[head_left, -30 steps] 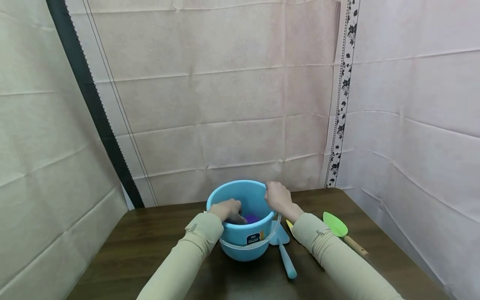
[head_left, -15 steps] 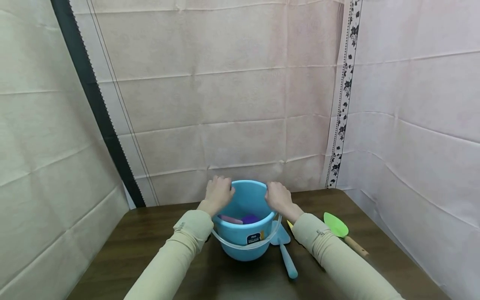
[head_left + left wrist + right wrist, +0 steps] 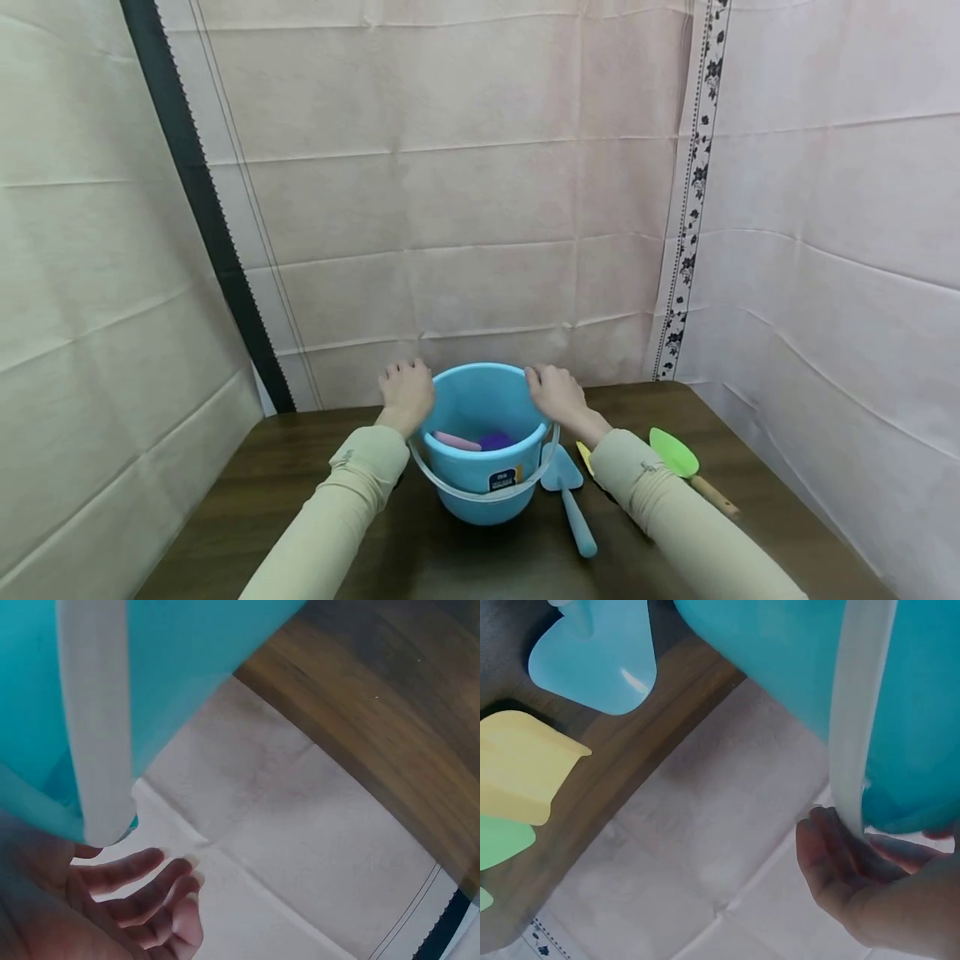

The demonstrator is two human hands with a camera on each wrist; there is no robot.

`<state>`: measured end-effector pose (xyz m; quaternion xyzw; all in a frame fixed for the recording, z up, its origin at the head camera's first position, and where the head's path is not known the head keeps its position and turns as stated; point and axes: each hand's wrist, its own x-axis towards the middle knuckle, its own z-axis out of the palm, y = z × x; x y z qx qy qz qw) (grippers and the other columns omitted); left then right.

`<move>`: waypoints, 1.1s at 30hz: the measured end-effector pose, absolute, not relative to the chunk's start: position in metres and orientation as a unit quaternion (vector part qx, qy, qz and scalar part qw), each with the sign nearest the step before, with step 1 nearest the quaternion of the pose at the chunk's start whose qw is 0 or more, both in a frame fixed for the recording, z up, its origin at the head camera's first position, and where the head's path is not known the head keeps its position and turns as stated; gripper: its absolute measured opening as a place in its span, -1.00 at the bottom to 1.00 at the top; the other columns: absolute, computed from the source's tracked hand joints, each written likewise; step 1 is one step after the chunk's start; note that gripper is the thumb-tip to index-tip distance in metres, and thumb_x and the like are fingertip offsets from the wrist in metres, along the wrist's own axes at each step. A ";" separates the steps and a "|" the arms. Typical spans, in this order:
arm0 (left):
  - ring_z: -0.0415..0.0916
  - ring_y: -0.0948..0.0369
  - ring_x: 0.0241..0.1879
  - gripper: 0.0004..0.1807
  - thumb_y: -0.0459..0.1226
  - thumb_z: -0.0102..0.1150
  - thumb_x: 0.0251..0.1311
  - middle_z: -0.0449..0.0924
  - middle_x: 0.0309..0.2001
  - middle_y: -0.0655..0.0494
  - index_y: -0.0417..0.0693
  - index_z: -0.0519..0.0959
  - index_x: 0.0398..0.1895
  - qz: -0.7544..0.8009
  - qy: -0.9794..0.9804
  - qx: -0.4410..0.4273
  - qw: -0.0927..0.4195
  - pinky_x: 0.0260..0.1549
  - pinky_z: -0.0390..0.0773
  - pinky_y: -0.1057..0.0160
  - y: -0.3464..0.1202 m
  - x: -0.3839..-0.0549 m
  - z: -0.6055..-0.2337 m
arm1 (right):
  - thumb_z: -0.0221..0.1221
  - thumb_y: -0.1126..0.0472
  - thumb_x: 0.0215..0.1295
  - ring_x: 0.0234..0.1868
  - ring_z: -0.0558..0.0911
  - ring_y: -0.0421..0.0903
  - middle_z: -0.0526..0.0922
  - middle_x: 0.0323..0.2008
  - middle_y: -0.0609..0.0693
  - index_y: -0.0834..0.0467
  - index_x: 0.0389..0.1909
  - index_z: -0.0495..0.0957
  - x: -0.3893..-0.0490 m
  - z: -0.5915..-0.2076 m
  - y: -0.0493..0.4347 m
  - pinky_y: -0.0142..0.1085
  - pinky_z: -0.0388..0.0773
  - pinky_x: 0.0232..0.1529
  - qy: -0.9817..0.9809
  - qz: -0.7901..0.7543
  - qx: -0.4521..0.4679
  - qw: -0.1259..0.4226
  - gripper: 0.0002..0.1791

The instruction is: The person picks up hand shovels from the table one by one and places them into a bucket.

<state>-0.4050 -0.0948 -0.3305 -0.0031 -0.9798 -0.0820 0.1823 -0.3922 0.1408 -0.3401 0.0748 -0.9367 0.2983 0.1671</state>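
Observation:
A light blue bucket [image 3: 480, 471] stands upright on the table, its pale handle [image 3: 491, 495] hanging down across the near side. Inside it show a purple thing [image 3: 495, 440] and a pink thing [image 3: 456, 442], both partly hidden by the rim. My right hand [image 3: 557, 394] grips the bucket's right rim, its fingers by the handle's end in the right wrist view. Beside the left rim is my left hand [image 3: 407, 396]. In the left wrist view its fingers [image 3: 139, 862] are loosely curled and hold nothing, just below the handle's end.
Right of the bucket lies a blue trowel [image 3: 576, 521]. A yellow tool [image 3: 529, 765] is partly hidden by the right forearm, and a green trowel [image 3: 673, 454] with a wooden handle lies further right. Cloth sheets [image 3: 495, 192] hang behind and at both sides of the table [image 3: 300, 467].
My left hand has come up out of the bucket, leaving the pink thing showing inside, and moved left past the rim. The right hand has stayed at the right rim.

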 end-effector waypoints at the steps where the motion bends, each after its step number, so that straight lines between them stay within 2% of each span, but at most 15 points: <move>1: 0.43 -0.20 0.05 -0.59 -0.17 -0.25 0.49 0.54 -0.04 -0.30 -0.33 0.50 0.00 -0.083 -0.981 -0.003 0.176 0.06 0.39 -0.18 -0.095 -0.405 -0.332 | -0.20 0.02 0.54 -0.59 0.36 -0.10 0.29 -0.65 -0.03 0.11 -0.54 0.38 -0.392 -0.339 0.145 -0.29 0.28 -0.52 -0.934 0.307 0.075 0.168 -0.56; 9: 0.58 -0.17 -0.16 -0.56 -0.17 -0.24 0.49 0.64 -0.24 -0.23 -0.31 0.60 -0.19 -0.108 -0.981 -0.008 0.161 -0.16 0.52 -0.13 -0.099 -0.406 -0.337 | -0.28 -0.07 0.54 -0.55 0.40 -0.06 0.37 -0.60 0.01 0.14 -0.48 0.44 -0.394 -0.340 0.182 -0.27 0.30 -0.53 -0.935 0.301 0.059 0.177 -0.48; 11: 0.60 -0.14 -0.20 -0.55 -0.16 -0.25 0.50 0.64 -0.31 -0.18 -0.27 0.61 -0.26 -0.110 -0.981 -0.010 0.158 -0.20 0.53 -0.12 -0.098 -0.407 -0.337 | -0.27 -0.06 0.54 -0.49 0.44 -0.05 0.41 -0.56 0.02 0.16 -0.38 0.51 -0.394 -0.344 0.193 -0.24 0.32 -0.50 -0.941 0.287 0.049 0.173 -0.49; 15: 0.58 -0.03 -0.35 -0.53 -0.16 -0.26 0.50 0.57 -0.47 -0.08 -0.21 0.60 -0.39 -0.108 -0.982 -0.018 0.152 -0.31 0.55 -0.06 -0.097 -0.408 -0.338 | -0.23 -0.03 0.51 -0.28 0.59 0.07 0.61 -0.34 0.12 0.19 -0.11 0.58 -0.392 -0.355 0.214 -0.08 0.44 -0.36 -0.951 0.260 0.030 0.164 -0.52; 16: 0.57 -0.02 -0.38 -0.54 -0.17 -0.25 0.50 0.55 -0.49 -0.06 -0.20 0.60 -0.41 -0.108 -0.982 -0.019 0.152 -0.33 0.54 -0.05 -0.096 -0.408 -0.339 | -0.21 -0.02 0.50 -0.27 0.59 0.08 0.62 -0.32 0.13 0.19 -0.10 0.58 -0.392 -0.359 0.219 -0.07 0.45 -0.36 -0.953 0.254 0.027 0.161 -0.54; 18: 0.54 0.02 -0.42 -0.55 -0.18 -0.23 0.50 0.52 -0.52 -0.04 -0.19 0.59 -0.44 -0.108 -0.982 -0.022 0.153 -0.37 0.54 -0.03 -0.095 -0.409 -0.340 | -0.16 0.01 0.47 -0.31 0.59 0.08 0.63 -0.33 0.14 0.20 -0.17 0.58 -0.390 -0.365 0.230 -0.06 0.45 -0.39 -0.958 0.241 0.020 0.154 -0.58; 22: 0.53 0.05 -0.46 -0.56 -0.19 -0.20 0.48 0.51 -0.54 -0.03 -0.17 0.59 -0.47 -0.113 -0.981 -0.025 0.158 -0.43 0.52 0.00 -0.093 -0.411 -0.341 | -0.08 0.12 0.40 -0.47 0.48 -0.01 0.56 -0.45 0.10 0.22 -0.27 0.55 -0.384 -0.378 0.253 -0.18 0.34 -0.53 -0.965 0.221 0.015 0.137 -0.69; 25: 0.50 0.07 -0.49 -0.59 -0.20 -0.17 0.47 0.49 -0.57 -0.01 -0.16 0.58 -0.48 -0.117 -0.980 -0.024 0.162 -0.47 0.50 0.03 -0.092 -0.409 -0.341 | -0.07 0.18 0.36 -0.49 0.46 -0.05 0.57 -0.43 0.09 0.24 -0.23 0.56 -0.380 -0.388 0.269 -0.21 0.31 -0.56 -0.969 0.213 0.012 0.123 -0.73; 30: 0.46 0.08 -0.53 -0.62 -0.21 -0.15 0.46 0.43 -0.60 0.00 -0.16 0.56 -0.48 -0.124 -0.979 -0.022 0.161 -0.51 0.45 0.07 -0.093 -0.405 -0.339 | -0.09 0.24 0.29 -0.60 0.33 -0.11 0.39 -0.61 0.00 0.17 -0.52 0.42 -0.375 -0.401 0.289 -0.27 0.20 -0.61 -0.973 0.208 -0.010 0.099 -0.78; 33: 0.44 0.08 -0.53 -0.60 -0.20 -0.16 0.46 0.39 -0.61 0.02 -0.15 0.55 -0.50 -0.128 -0.979 -0.021 0.160 -0.51 0.43 0.09 -0.094 -0.404 -0.337 | -0.09 0.26 0.27 -0.64 0.22 -0.14 0.26 -0.67 -0.05 0.13 -0.63 0.30 -0.373 -0.406 0.297 -0.30 0.14 -0.63 -0.974 0.206 -0.016 0.094 -0.74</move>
